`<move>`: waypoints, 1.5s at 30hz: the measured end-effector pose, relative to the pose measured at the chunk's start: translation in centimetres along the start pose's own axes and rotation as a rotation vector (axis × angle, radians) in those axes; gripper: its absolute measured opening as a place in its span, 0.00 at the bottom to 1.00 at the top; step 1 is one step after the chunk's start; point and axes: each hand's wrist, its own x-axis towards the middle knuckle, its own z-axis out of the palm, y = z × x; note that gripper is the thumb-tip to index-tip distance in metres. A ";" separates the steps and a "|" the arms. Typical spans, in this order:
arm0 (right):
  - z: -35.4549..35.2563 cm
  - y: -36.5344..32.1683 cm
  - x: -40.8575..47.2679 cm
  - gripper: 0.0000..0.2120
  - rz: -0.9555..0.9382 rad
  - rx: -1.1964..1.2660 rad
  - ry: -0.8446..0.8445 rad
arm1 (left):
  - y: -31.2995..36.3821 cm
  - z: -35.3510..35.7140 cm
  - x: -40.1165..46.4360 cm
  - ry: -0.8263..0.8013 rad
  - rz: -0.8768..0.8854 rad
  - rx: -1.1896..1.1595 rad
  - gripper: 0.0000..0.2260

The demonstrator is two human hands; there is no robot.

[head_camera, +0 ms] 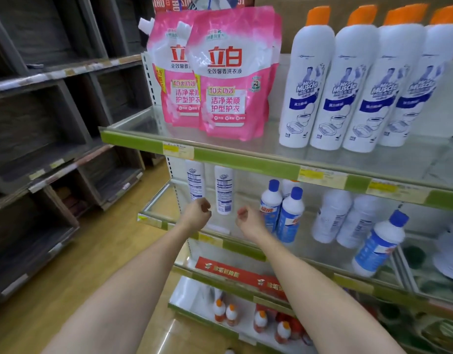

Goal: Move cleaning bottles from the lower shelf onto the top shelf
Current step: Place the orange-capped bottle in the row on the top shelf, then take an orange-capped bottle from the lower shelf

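I have both arms stretched out toward the lower shelf (153, 218), and neither hand has hold of anything. My left hand (198, 213) hangs in front of the shelf's left front corner with its fingers loosely curled, just below the bottom of the first white bottle (194, 180). My right hand (247, 218) is a little to the right of it, fingers also loosely curled and empty, near the foot of the second white bottle (223, 190). Those two bottles stand upright near the left end of the lower shelf with their back labels toward me and their tops hidden behind the green front edge of the top shelf (245, 163). Further right on the same shelf stand two blue-capped bottles (281, 210) close together, then a pair of blurred white bottles (345, 218), and one more blue-capped bottle (378, 249) tilted near the front edge. On the top shelf, four white bottles with orange caps (358, 80) stand in a tight row toward the right, labels forward, and pink detergent pouches (220, 72) stand at the left end. Below everything, small orange-capped bottles (225, 312) sit on the bottom shelf, and dark wooden racks (41, 123) fill the left side.
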 end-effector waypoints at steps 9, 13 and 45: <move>3.0 1.8 8.1 0.16 0.087 0.038 -0.033 | 0.3 0.3 8.0 -0.036 -0.051 -0.101 0.14; 4.0 1.3 10.1 0.26 0.052 0.118 -0.032 | 0.8 0.1 10.4 -0.032 -0.086 -0.267 0.17; 3.9 -1.1 -4.7 0.22 0.099 0.192 -0.062 | 3.0 -1.4 -0.6 -0.194 -0.094 -0.868 0.11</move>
